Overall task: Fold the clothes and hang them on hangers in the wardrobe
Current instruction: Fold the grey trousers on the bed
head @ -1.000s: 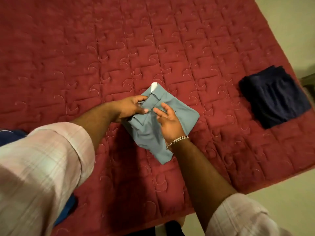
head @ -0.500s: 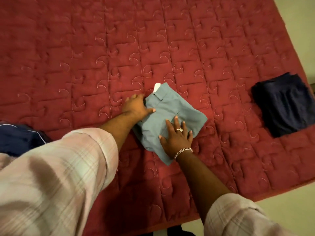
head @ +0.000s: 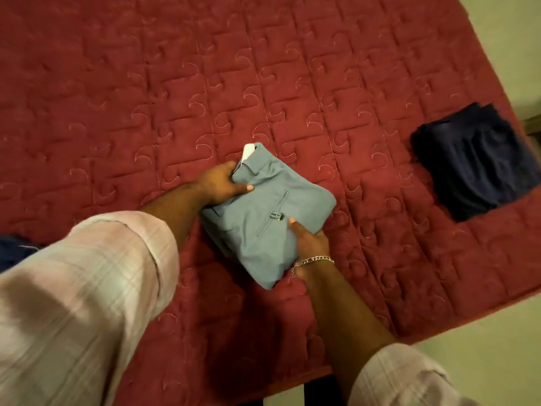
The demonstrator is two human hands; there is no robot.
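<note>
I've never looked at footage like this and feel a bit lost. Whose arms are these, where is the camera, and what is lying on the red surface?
There is no machine here: a person wears a camera on the head, looking down at their own two arms, so there is just this one view. The red surface is a quilted bedspread. In the middle lies a folded grey-blue garment. The left hand grips its far left edge, and the right hand, with a bracelet on the wrist, grips its near right edge, thumb on top. To the right lies a folded dark navy garment, untouched. A bit of blue cloth shows at the left edge.
</note>
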